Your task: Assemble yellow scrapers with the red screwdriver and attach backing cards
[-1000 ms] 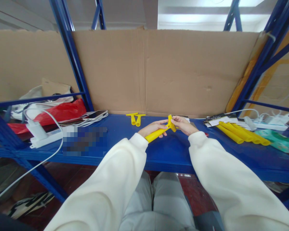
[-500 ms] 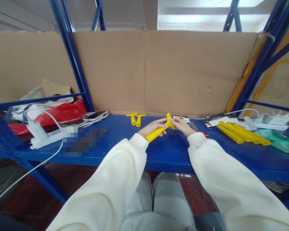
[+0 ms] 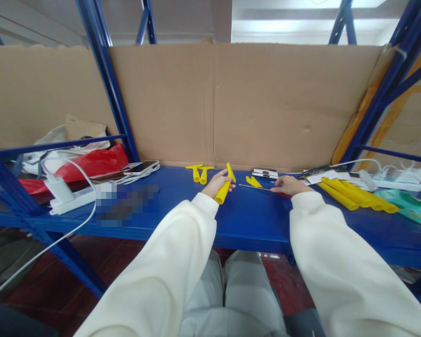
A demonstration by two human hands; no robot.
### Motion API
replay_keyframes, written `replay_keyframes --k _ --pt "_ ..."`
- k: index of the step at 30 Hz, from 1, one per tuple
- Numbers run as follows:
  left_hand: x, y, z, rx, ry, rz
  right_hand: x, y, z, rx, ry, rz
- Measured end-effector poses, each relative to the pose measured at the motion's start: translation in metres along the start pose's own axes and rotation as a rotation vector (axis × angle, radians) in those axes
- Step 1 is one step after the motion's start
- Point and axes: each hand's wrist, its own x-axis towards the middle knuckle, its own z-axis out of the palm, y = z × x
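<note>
My left hand (image 3: 217,184) is closed around a yellow T-shaped plastic handle (image 3: 223,192), its crosspiece pointing away and its round tube end facing me. My right hand (image 3: 288,185), farther right, has its fingers closed on what looks like a screwdriver (image 3: 255,187), with a long thin metal shaft and a red handle mostly hidden under the palm. The shaft points left, low over the blue shelf. Just behind it lie small yellow pieces (image 3: 254,181). Two more yellow T-shaped handles (image 3: 199,174) rest side by side near the cardboard, left of my left hand.
Several yellow tubes (image 3: 358,194) lie at the right beside a green packet (image 3: 409,206) and a power strip. A small white-and-dark item (image 3: 264,173) sits by the cardboard wall (image 3: 266,107). A phone (image 3: 142,167), cables and a red bag (image 3: 94,164) are at the left.
My right hand has let go of the yellow handle's crosspiece and moved right, onto the screwdriver. My left hand has tilted the handle more upright. Small yellow pieces on the shelf now show.
</note>
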Motion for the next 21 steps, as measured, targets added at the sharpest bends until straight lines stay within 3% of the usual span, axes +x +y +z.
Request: replay_keyframes --k 5,13,21 --pt "0.0 0.0 0.0 0.024 0.011 -0.004 0.001 0.014 -0.001 -0.034 -0.164 0.047" --pt "0.003 -0.003 -0.002 0.037 0.021 0.007 -0.006 0.008 -0.005 0.016 -0.265 0.078" --pt "0.004 -0.002 -0.003 0.042 0.013 -0.004 -0.01 0.0 -0.006 0.043 -0.228 0.027"
